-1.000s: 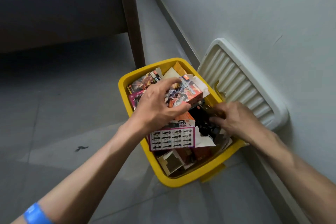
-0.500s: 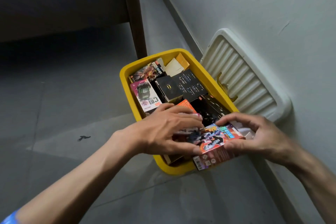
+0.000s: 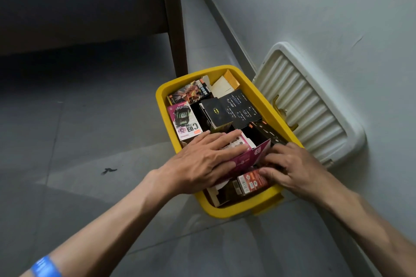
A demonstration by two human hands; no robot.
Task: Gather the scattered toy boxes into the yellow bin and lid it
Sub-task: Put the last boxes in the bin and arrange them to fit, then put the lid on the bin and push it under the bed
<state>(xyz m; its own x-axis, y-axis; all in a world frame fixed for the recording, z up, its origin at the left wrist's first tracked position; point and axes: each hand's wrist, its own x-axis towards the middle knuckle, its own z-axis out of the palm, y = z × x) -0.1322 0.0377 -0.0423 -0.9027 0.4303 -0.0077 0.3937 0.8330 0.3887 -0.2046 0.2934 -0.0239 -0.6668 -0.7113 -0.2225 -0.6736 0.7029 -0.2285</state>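
Note:
The yellow bin (image 3: 161,105) stands on the floor by the wall, filled with several toy boxes. My left hand (image 3: 202,159) lies flat with straight fingers on a pink box (image 3: 247,159) at the bin's near end and presses on it. My right hand (image 3: 295,166) has its fingers curled over an orange box (image 3: 252,183), thumb on its side, at the bin's near right corner. A black box with a bat logo (image 3: 216,111) and a pink-and-white box (image 3: 185,123) lie further back. The white ribbed lid (image 3: 315,105) leans against the wall, right of the bin.
A dark wooden bed leg (image 3: 175,18) stands just behind the bin, with the bed frame to the left. The grey wall (image 3: 315,7) and its skirting run along the right. A small dark scrap (image 3: 108,170) lies on the grey tiled floor to the left.
The orange box, held over the bin's near rim half a second ago, now sits lower inside the bin. My left hand has flattened onto the pink box.

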